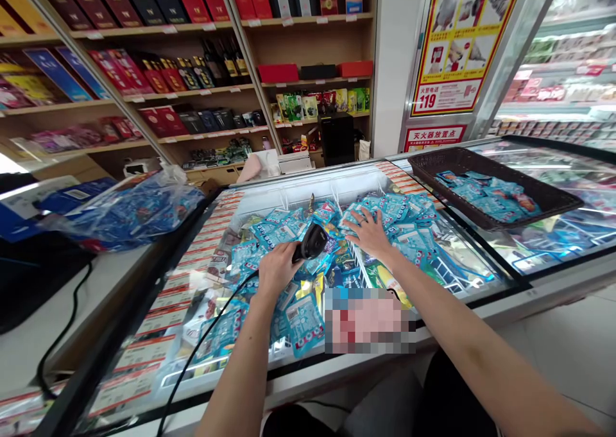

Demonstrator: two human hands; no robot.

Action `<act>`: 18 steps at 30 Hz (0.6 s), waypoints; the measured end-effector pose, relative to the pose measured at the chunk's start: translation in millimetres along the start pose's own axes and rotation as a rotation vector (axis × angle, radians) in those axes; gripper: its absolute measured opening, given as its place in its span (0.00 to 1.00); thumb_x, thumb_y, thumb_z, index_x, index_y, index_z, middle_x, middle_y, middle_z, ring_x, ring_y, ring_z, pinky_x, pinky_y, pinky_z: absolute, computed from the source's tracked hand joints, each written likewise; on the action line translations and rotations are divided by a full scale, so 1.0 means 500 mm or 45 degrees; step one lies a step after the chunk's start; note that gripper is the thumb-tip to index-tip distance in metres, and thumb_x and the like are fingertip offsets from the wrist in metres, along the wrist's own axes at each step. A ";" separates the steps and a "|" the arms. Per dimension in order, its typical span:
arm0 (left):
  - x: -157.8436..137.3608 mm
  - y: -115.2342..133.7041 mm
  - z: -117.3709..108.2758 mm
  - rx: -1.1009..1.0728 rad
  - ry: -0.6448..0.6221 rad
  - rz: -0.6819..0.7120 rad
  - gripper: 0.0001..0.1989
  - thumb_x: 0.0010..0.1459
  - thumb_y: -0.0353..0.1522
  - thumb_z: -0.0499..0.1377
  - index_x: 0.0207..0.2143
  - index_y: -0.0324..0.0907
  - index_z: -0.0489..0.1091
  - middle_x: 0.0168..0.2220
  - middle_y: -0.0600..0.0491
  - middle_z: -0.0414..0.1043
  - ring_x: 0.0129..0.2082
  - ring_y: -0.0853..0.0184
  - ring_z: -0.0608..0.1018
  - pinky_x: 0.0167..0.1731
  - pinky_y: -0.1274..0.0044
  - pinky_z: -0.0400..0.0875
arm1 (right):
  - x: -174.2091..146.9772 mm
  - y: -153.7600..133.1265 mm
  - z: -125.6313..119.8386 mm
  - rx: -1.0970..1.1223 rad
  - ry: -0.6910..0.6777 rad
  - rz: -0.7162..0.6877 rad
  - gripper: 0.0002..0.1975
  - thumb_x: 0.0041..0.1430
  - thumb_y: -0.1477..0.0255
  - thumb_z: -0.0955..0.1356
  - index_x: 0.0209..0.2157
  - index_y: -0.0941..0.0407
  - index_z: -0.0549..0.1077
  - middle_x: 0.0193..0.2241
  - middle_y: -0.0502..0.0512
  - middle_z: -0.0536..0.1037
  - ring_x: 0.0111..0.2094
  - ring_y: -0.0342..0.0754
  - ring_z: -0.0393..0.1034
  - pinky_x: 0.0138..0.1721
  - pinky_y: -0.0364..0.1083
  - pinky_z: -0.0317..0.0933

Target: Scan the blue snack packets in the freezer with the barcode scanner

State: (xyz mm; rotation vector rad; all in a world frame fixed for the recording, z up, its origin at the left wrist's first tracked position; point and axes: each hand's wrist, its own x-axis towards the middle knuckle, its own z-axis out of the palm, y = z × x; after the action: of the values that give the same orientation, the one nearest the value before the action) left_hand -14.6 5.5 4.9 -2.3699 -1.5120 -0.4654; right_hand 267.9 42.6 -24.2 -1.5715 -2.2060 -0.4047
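In my left hand is a black barcode scanner, fingers wrapped around its handle. Its head points away from me, over the pile, and a black cable runs down from it toward me. My right hand lies with fingers spread on a heap of light-blue snack packets. More blue packets lie to the left of the scanner. One loose blue packet is close to the near edge of the chest freezer. Whether every packet lies above the glass, I cannot tell.
A dark brown basket with blue packets stands on the freezer at right. At left, a clear plastic bag of blue packets rests on a counter. Shelves of boxes and bottles line the back. Price labels run along the freezer's left side.
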 end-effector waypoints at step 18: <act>-0.060 -0.078 -0.120 0.115 0.009 -0.292 0.20 0.53 0.39 0.55 0.49 0.45 0.65 0.44 0.49 0.72 0.44 0.59 0.73 0.35 0.75 0.65 | -0.014 -0.205 -0.089 0.526 -0.195 -1.054 0.28 0.62 0.55 0.56 0.59 0.53 0.58 0.59 0.57 0.61 0.61 0.48 0.49 0.58 0.51 0.48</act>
State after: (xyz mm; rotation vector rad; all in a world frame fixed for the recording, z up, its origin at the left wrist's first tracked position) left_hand -68.9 -27.7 49.4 -2.1351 -1.7718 -0.4449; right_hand 179.7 -16.7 11.1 -0.4461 -2.7545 -0.0294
